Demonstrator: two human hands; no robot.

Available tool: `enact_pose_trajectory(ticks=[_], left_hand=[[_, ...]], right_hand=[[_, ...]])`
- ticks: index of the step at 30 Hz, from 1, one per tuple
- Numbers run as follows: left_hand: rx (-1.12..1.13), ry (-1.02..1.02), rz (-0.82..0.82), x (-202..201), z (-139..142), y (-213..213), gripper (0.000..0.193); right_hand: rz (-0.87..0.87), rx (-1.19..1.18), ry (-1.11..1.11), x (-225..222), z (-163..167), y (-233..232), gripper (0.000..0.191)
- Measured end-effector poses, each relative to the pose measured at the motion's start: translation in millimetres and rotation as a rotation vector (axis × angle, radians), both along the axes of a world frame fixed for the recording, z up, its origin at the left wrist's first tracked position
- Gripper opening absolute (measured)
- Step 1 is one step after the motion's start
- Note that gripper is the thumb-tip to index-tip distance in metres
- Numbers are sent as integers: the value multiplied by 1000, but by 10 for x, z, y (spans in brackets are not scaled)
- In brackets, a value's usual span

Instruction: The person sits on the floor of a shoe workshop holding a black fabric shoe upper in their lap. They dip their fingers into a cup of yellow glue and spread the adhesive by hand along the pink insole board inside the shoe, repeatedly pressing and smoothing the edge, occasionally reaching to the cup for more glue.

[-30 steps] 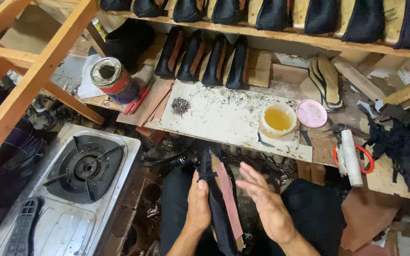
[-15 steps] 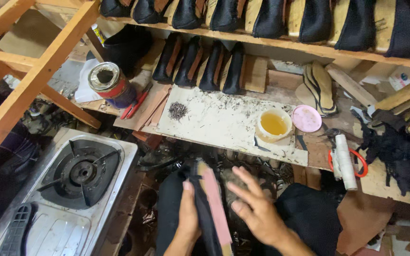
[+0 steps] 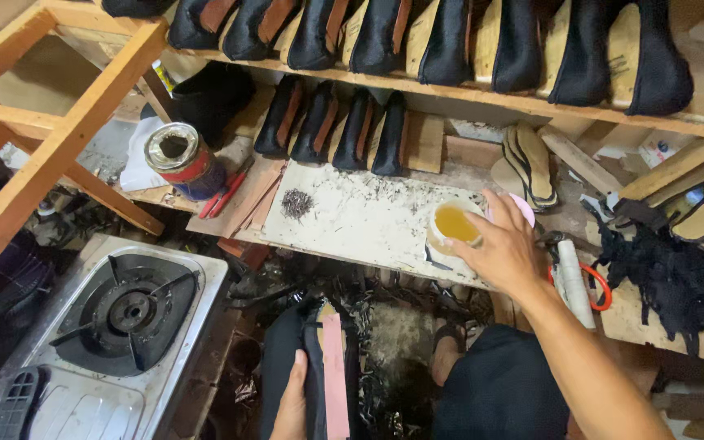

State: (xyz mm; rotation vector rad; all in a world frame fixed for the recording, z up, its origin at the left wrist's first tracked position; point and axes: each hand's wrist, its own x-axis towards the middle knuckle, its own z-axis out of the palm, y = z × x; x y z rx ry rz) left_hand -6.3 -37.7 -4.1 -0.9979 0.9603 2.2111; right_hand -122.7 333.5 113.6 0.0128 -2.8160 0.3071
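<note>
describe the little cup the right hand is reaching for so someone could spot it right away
Start at the pale, speckled board on the wooden bench below the shelf of black shoes. At the board's right end, under the right hand, stands a small round cup. It is the only open container holding a yellow-amber liquid, unlike the red-banded tin can far to the left.

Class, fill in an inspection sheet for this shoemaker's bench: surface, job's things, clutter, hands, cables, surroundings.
Surface: speckled work board, stained, with a small pile of tacks.
Job's things: black shoe piece with pink sole on the lap; pot of yellow liquid.
Clutter: open tin can, red pliers, scraps below the bench.
Hands: left hand rests on the shoe piece; right hand reaches over the pot, fingers at its rim.
Cables: nothing seen.
Surroundings: gas stove, wooden frame, shelf of black shoes.
</note>
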Motion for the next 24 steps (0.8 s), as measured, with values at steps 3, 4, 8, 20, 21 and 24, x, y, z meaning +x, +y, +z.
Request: enact_pose_trajectory(ticks=[3, 4, 8, 20, 21, 24], left_hand=[[68, 105, 110, -18, -61, -25, 67], [70, 116, 117, -24, -83, -47, 68], [96, 209, 187, -73, -188, -207, 69], [-306, 997, -270, -165, 83, -67, 79], [-332, 1054, -303, -190, 166, -20, 82], [-186, 1019, -346, -212, 400, 141, 86]], right_hand=[[91, 15, -19, -209, -31, 49, 80], [65, 28, -116, -245, -35, 65, 79], [33, 25, -142, -290, -71, 72, 72], [108, -238, -40, -131, -231, 54, 40], [111, -320, -74, -75, -178, -10, 42], [376, -683, -28, 346, -3, -355, 31]])
